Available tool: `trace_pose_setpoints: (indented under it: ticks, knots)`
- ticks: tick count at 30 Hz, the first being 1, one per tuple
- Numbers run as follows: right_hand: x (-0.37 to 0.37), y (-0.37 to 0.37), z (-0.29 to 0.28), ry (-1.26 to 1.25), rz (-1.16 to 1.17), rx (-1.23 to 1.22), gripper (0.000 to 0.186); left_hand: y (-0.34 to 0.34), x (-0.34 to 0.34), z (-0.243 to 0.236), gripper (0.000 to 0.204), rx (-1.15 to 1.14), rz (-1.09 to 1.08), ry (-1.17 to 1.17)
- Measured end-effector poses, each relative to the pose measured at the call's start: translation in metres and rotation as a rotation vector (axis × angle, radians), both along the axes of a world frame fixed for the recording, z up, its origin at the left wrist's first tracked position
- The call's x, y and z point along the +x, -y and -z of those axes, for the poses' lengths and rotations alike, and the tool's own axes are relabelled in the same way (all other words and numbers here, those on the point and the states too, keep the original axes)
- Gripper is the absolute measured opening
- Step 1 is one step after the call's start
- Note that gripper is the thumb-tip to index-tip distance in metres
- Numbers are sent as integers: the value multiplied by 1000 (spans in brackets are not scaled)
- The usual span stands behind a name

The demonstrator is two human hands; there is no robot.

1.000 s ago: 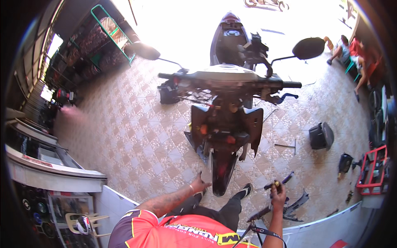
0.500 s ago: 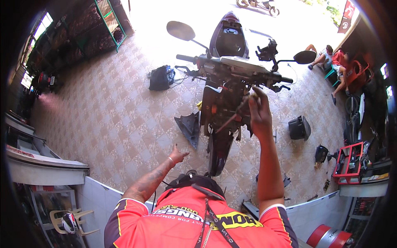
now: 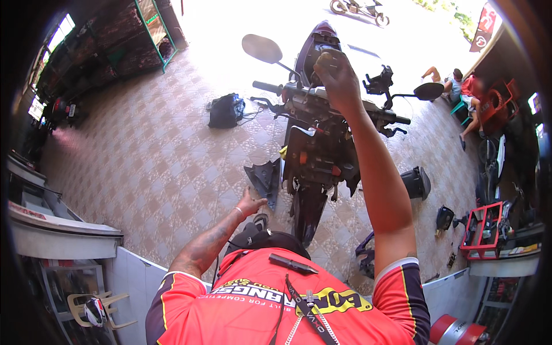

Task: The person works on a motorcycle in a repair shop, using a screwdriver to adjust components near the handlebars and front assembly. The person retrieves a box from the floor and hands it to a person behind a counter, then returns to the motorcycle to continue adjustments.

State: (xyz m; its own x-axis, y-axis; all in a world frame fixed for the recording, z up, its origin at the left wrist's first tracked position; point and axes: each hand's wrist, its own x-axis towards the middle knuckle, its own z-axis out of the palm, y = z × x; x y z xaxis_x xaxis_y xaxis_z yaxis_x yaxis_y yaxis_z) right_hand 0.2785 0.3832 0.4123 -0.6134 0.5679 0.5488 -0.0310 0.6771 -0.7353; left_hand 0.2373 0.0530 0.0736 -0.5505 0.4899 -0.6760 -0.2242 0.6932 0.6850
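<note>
A partly stripped motorcycle (image 3: 322, 152) stands in front of me, its front wheel pointing toward me and its inner parts bare. My right hand (image 3: 339, 80) reaches over the handlebar (image 3: 374, 112) to the open seat area (image 3: 316, 43). Its fingers are curled closed; what they hold is hidden and blurred. My left hand (image 3: 251, 202) hangs in the air with fingers apart and nothing in it. Below and beyond it, a dark grey body panel (image 3: 264, 179) lies on the floor beside the front wheel (image 3: 309, 215).
A black bag (image 3: 225, 110) lies on the tiled floor at left. At right are a black box-like part (image 3: 416, 183), a smaller dark part (image 3: 444, 218) and a red-framed rack (image 3: 484, 230). Mirrors (image 3: 262, 48) stick up from the handlebar. Two people sit far right.
My right hand has moved forward and up, from the front of the bike to the seat area. The thin stick-like tool seen in it is no longer visible. My left hand rose slightly.
</note>
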Motion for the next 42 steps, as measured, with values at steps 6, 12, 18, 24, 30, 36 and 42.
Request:
trace_pose_setpoints:
  ticks: [6,12,18,24,30,36,42]
  knots:
    - [-67,-14,21,-29,31,-111,41,-28,-63,26,117,66,28,91]
    - [-111,-24,45,-42,42,-93,37,-43,-136,50,118,84,79,150]
    - [-124,-23,49,-42,27,-179,36,-46,-190,57,121,65,52,247]
    - [-125,-14,46,47,-20,-131,39,-54,-208,59,120,76,25,239]
    - [-124,-6,44,114,-69,-112,43,-58,-213,63,121,96,33,277]
    - [-124,-7,47,77,-110,-47,41,-58,-216,65,120,106,-19,242]
    - [-119,-10,50,57,-200,-22,42,-57,-215,64,119,85,-4,228]
